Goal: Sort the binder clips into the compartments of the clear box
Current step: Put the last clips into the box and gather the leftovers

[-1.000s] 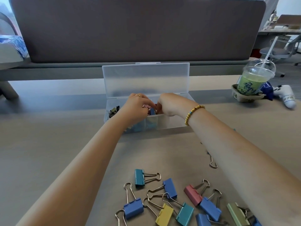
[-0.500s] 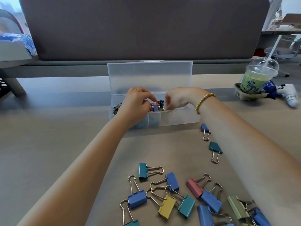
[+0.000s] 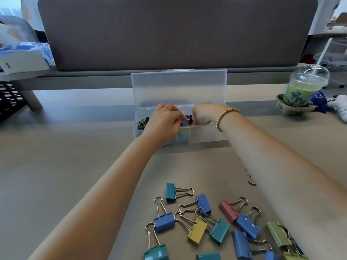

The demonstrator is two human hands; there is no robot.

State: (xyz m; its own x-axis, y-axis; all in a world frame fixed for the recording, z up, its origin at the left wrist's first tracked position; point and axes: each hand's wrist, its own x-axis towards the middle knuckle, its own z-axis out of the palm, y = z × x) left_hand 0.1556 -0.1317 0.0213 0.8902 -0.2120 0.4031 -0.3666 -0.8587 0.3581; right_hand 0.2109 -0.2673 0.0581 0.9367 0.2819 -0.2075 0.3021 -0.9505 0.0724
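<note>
The clear box stands open on the table, its lid upright behind it. Both my hands are curled over its middle compartments. My left hand pinches a small blue clip by its wire handles. Fingertip to fingertip with it, my right hand pinches at small red and dark clips. Small dark clips fill the left compartment, and something teal shows through the front wall. Several large coloured clips lie loose near me.
A lidded green drink with a straw sits in a cardboard holder at the right, with a blue and white toy beside it. A dark partition closes the back. A black mesh basket is at the far left.
Both hands stay at the box's middle, working the small clips between their fingertips. My right forearm now covers the two clips that lay to its left half a second ago.
</note>
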